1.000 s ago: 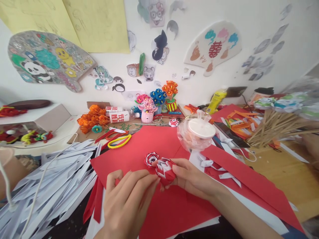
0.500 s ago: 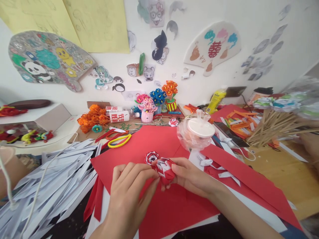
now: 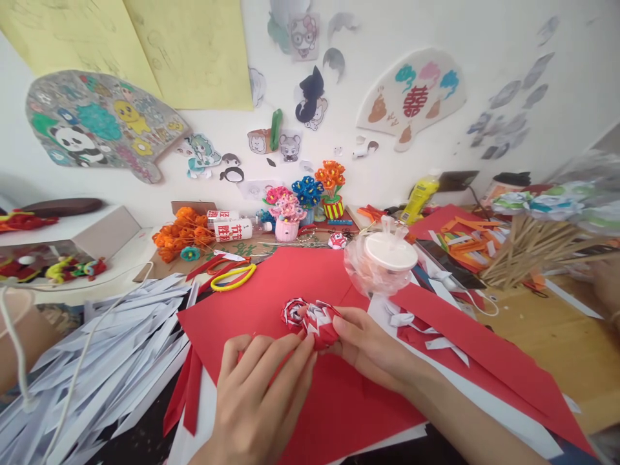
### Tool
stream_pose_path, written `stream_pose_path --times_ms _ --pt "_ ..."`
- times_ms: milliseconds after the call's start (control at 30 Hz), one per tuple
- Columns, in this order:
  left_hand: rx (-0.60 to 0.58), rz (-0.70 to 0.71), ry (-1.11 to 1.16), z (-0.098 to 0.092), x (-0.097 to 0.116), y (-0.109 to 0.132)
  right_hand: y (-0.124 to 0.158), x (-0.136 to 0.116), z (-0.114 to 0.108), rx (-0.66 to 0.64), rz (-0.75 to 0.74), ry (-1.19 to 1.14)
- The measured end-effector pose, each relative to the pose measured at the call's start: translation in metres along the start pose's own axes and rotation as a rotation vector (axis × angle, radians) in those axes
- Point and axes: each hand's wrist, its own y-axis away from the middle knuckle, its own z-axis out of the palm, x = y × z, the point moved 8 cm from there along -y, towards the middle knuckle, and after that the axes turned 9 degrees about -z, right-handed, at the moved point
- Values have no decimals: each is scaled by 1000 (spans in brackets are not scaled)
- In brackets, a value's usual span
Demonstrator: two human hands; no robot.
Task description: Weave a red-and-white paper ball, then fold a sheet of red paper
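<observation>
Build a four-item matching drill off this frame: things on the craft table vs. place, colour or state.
Things
1. paper flower
2. loop
3. lidded cup
4. wooden sticks

Place, colour or state
a. wrapped in clear plastic
b. heaped at the far right
c. held in the right hand, left hand fingertips touching it
d. yellow, lying flat

Pairs: 1-c, 2-d, 3-a, 4-b

Bare red paper sheet (image 3: 271, 287) lies open ahead; the bagged white-lidded plastic cup (image 3: 382, 261) blocks the right, white paper strips (image 3: 111, 349) crowd the left
</observation>
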Motion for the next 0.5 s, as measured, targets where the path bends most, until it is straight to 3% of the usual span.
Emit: stream_pose_path --times_ms 167,500 --pt "-8 -55 142 -1 -3 -3 0 -3 2 -20 -15 18" --pt "-83 -167 99 0 -16 -8 1 -5 4 -24 -32 129"
